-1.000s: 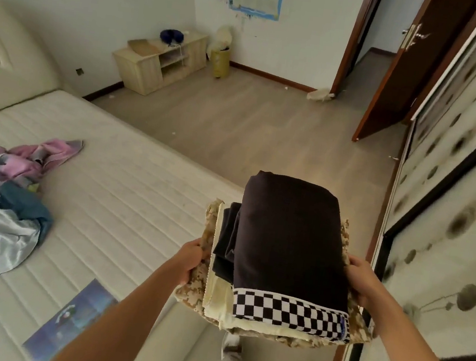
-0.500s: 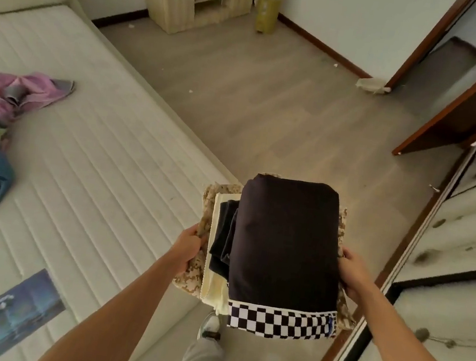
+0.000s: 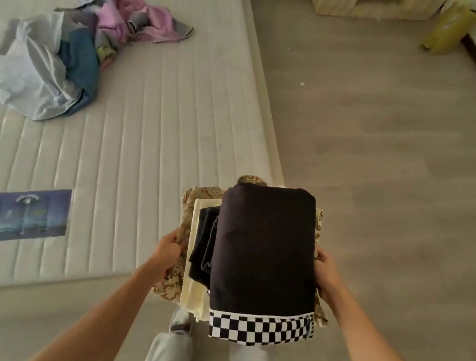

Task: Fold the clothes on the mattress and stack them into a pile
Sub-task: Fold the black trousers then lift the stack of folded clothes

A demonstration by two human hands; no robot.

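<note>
I carry a pile of folded clothes [image 3: 265, 243] in front of me, just past the mattress corner. Its top piece is black with a black-and-white checkered band; cream, dark and tan patterned pieces lie under it. My left hand [image 3: 169, 248] grips the pile's left edge on the tan patterned cloth. On the right edge my right hand [image 3: 324, 270] grips the pile, fingers underneath and hidden. A heap of unfolded clothes [image 3: 76, 49], pink, blue and pale grey, lies on the white quilted mattress [image 3: 147, 127] at the far left.
A blue picture label [image 3: 24, 215] is on the mattress near its front edge. Wooden floor [image 3: 385, 138] stretches to the right. A pale wooden cabinet [image 3: 363, 0] and a yellow bag [image 3: 450, 26] stand at the far wall. My legs and a shoe [image 3: 180, 320] show below the pile.
The view has swung left and down toward the mattress; the door and wardrobe have left the frame. Both hands keep the same grip on the pile.
</note>
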